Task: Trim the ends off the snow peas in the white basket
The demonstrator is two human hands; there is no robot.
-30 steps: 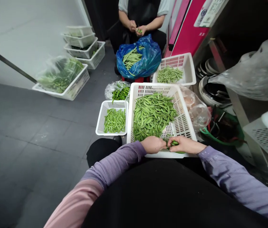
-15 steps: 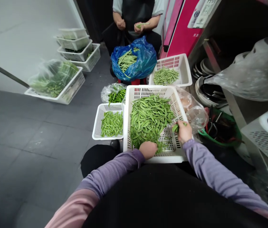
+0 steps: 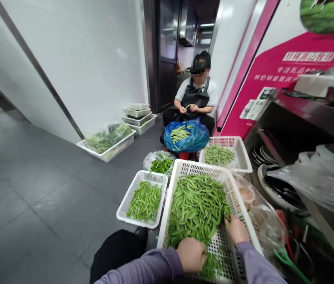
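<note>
A large white plastic basket holds a heap of flat green pea pods. My left hand is closed low over the near side of the heap; its fingertips are turned away, so anything in them is hidden. Beside it, on the basket floor, lie thin green trimmings. At the heap's right edge, my right hand pinches a bit of green pod between thumb and fingers. Left of the large basket stands a smaller white basket with more pods in it.
Green chillies lie in a clear bag beyond the small basket. Opposite me, a seated person handles a long bean over a blue bag. Another white basket holds beans. Metal shelving borders the right; stacked baskets stand by the wall.
My view has tilted up, bringing the whole seated person into sight. My right hand has gone from above the basket's right rim to the edge of the pod heap. My left hand stays low, closed.
</note>
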